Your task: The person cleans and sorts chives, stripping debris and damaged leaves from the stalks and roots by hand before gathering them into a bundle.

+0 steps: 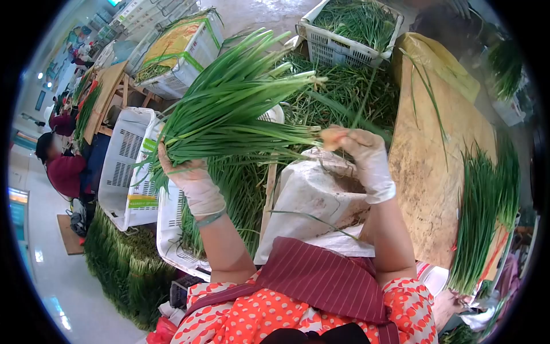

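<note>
A large fanned bunch of green chives (229, 106) rests in my left hand (195, 182), whose gloved fingers wrap round its leafy side. The pale stem ends point right. My right hand (362, 155), also in a thin white glove, has its fingers pinched together beside the stem tips. A blurred green streak runs behind those fingers, and I cannot make out what they grip. Beneath both hands lie a dirty white sack (309, 186) and a crate (172, 241) of chives.
Loose chive leaves (349, 94) are heaped ahead, below a full white crate (352, 49). A wooden board (427, 189) on the right bears tied chives (478, 212). At left are a white crate (127, 166), stacked chive bundles (129, 269) and a person in maroon (64, 175).
</note>
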`<action>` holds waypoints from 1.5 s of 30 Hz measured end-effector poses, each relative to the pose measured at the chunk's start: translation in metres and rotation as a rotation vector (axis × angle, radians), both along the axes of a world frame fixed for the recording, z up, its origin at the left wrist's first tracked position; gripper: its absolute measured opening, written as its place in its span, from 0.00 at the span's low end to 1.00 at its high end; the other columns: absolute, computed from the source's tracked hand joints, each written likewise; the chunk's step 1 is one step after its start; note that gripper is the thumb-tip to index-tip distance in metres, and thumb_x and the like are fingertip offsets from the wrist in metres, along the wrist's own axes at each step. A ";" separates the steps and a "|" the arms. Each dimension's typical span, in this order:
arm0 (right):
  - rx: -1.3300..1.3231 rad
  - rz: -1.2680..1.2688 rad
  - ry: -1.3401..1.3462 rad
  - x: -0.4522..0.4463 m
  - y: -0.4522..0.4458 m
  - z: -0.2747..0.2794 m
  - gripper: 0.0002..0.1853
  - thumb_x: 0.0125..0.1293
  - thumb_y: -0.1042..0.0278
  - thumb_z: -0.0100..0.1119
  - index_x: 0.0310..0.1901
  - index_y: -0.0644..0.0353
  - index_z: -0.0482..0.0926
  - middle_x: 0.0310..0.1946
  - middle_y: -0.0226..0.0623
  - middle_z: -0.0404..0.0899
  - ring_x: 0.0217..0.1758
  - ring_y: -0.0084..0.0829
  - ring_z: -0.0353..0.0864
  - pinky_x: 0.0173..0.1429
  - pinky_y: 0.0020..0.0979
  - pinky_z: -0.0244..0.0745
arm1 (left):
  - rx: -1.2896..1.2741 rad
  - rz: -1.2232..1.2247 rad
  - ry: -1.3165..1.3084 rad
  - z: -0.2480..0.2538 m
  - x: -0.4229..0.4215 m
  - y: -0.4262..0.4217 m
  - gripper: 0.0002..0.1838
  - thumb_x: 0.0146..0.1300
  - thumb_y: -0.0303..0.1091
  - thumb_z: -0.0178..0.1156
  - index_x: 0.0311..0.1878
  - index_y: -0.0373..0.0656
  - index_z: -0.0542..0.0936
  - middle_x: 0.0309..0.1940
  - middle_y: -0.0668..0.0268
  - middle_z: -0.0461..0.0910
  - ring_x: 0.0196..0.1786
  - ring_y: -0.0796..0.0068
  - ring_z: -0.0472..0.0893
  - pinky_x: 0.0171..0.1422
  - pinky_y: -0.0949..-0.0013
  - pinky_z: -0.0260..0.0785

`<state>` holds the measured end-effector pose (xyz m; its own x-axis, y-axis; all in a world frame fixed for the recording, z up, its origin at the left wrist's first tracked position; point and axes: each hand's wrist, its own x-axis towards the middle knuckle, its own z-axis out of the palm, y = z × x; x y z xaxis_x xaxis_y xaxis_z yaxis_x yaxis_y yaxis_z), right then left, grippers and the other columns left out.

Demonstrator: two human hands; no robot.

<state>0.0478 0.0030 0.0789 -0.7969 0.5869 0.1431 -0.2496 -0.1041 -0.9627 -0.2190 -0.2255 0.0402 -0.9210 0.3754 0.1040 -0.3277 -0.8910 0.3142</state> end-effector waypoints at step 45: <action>0.647 0.379 -0.474 -0.048 -0.003 0.013 0.17 0.54 0.62 0.67 0.38 0.69 0.81 0.30 0.43 0.82 0.31 0.23 0.77 0.40 0.27 0.73 | -0.292 0.186 0.111 0.040 0.047 0.017 0.23 0.59 0.53 0.55 0.53 0.50 0.76 0.51 0.58 0.76 0.51 0.57 0.77 0.55 0.49 0.72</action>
